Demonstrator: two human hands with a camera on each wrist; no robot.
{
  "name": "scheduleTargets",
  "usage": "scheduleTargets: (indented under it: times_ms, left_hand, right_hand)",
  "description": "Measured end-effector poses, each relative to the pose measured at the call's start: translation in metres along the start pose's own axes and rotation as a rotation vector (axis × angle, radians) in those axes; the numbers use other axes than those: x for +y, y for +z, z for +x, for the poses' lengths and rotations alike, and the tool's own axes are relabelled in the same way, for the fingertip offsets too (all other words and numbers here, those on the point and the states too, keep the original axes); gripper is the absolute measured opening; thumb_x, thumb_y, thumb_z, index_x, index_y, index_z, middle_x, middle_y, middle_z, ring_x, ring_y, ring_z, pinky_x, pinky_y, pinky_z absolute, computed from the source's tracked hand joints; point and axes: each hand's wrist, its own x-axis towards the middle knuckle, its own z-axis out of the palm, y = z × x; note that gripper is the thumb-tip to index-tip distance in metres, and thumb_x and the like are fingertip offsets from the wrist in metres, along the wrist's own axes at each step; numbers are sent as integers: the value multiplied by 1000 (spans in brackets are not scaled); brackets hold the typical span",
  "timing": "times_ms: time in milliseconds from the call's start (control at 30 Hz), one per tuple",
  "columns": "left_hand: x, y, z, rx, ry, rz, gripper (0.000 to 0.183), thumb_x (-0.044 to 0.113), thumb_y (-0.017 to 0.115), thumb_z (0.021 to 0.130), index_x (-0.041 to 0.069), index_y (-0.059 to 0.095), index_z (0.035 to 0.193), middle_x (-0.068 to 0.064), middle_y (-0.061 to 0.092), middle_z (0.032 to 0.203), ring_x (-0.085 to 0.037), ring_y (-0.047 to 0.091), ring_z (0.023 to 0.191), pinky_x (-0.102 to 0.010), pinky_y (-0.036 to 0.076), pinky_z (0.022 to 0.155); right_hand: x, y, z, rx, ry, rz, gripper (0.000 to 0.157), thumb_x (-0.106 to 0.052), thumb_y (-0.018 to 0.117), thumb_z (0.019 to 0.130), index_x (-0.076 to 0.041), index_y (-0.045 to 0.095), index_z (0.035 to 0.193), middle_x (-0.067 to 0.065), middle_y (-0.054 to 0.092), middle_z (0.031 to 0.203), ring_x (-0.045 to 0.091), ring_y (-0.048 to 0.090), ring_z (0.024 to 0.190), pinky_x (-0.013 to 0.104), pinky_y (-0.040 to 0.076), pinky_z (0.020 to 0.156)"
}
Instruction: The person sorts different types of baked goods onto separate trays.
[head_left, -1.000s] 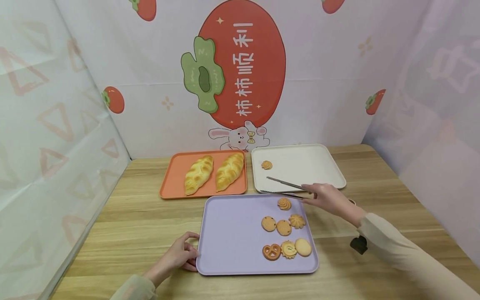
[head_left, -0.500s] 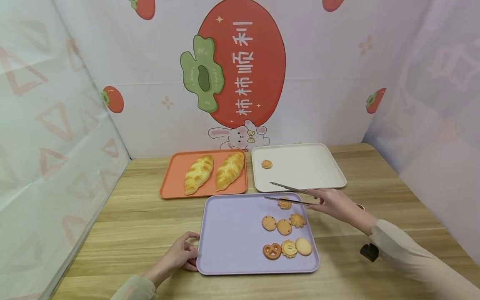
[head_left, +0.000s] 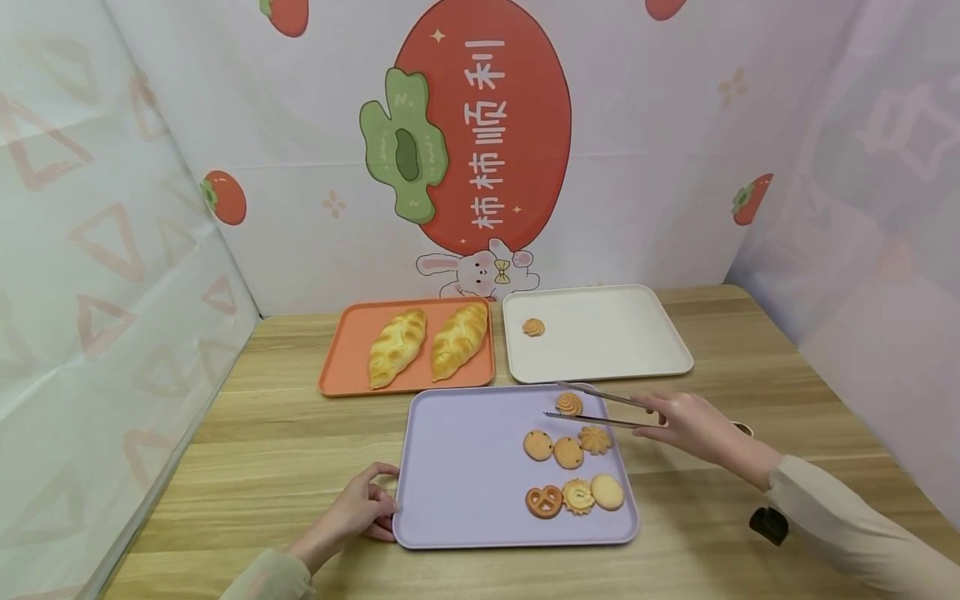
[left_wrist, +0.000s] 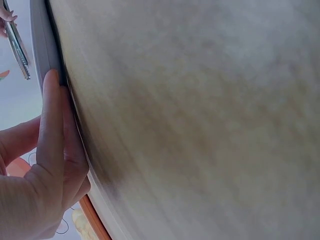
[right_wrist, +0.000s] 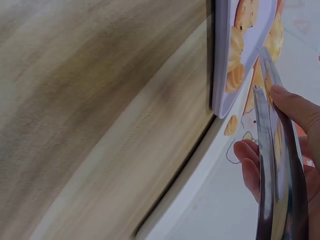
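My right hand (head_left: 686,421) grips metal tongs (head_left: 600,421). Their parted serrated tips straddle a swirl cookie (head_left: 569,404) at the back right of the lilac tray (head_left: 465,467); whether they touch it I cannot tell. In the right wrist view, the tongs (right_wrist: 265,125) cross in front of the fingers. My left hand (head_left: 360,504) rests beside the tray's left edge, and its fingertips touch the outer rim (left_wrist: 45,50) in the left wrist view. More cookies lie on the tray's right half: two chip cookies (head_left: 552,450), a flower cookie (head_left: 595,440), a pretzel (head_left: 543,502), a scalloped cookie (head_left: 578,497) and a round one (head_left: 607,492).
Behind the lilac tray stand an orange tray (head_left: 352,350) with two bread loaves (head_left: 459,342) and a white tray (head_left: 607,337) bearing one swirl cookie (head_left: 533,327). A printed cloth (head_left: 637,167) hangs behind the wooden table (head_left: 262,433). A dark object (head_left: 768,525) shows beside the right sleeve.
My right hand has moved right and toward me, carrying the tongs from the white tray's front edge down to around the swirl cookie. The left hand has stayed put.
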Motion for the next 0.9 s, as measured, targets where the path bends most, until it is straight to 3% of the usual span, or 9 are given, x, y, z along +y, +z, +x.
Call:
scheduleTargets:
  times_ms: [233,567,900]
  left_hand:
    - [2,1,0,0,-2,5,47,-9,50,78,-10,28,120,-8,53,71,-18,58,54,-37,55,51]
    - [3,1,-1,1,0,-3,47,-9,50,77,-10,28,119,-8,52,71,-17,57,53,-37,55,50]
    - [2,1,0,1,-4,0,47,-8,50,78,-11,28,119,-8,52,70,-17,57,53,-37,55,50]
  right_hand:
    - [4,1,-8,20,-16,-22,39,-19,74,67,-3,63,100,1,61,74,2,46,55,16,36,41]
    - [8,1,-13,35,-11,-53,39,-20,74,66,-3,63,100,6,64,79,10,56,58,20,44,44]
    - [10,1,-15,28,-10,-53,38,-20,74,67,-4,62,99,6,64,80,12,57,60,22,44,45]
